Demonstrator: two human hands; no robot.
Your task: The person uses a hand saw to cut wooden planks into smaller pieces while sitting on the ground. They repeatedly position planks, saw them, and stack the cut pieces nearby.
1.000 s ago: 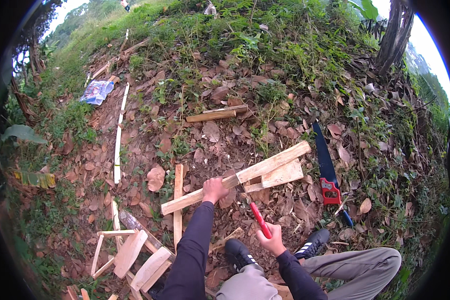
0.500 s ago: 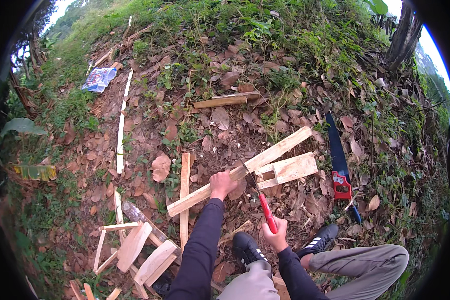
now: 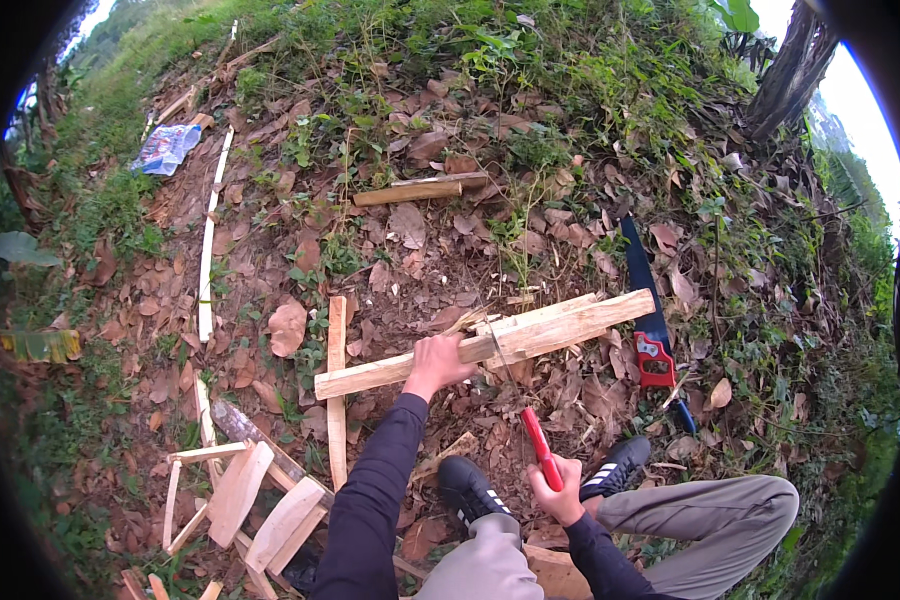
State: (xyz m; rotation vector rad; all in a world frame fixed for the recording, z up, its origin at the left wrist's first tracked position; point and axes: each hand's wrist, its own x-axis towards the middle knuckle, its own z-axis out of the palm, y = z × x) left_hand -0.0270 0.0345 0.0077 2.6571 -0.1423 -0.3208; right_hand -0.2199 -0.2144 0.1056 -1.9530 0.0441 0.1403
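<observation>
My left hand (image 3: 438,366) is closed round a long squared piece of wood (image 3: 590,320), holding it down slantwise, its right end farther away. Part of a second, shorter piece (image 3: 530,320) shows behind it and is largely covered. In my right hand (image 3: 557,490) is the red handle of a slim saw (image 3: 537,440), fingers wrapped round it. The saw's thin blade, seen nearly edge-on, reaches up to the long piece just right of my left hand. Its contact with the wood is hard to make out.
A larger saw (image 3: 650,310) with a red handle lies on the leaves at right. Wood strips (image 3: 337,400) and a frame of wooden pieces (image 3: 240,490) are at left. Two short pieces (image 3: 410,191) lie farther off, and a plastic bag (image 3: 166,150) at far left.
The long piece has swung to a flatter slant, now covering more of the shorter piece. My right hand has drawn the saw back toward me. My left hand keeps its grip.
</observation>
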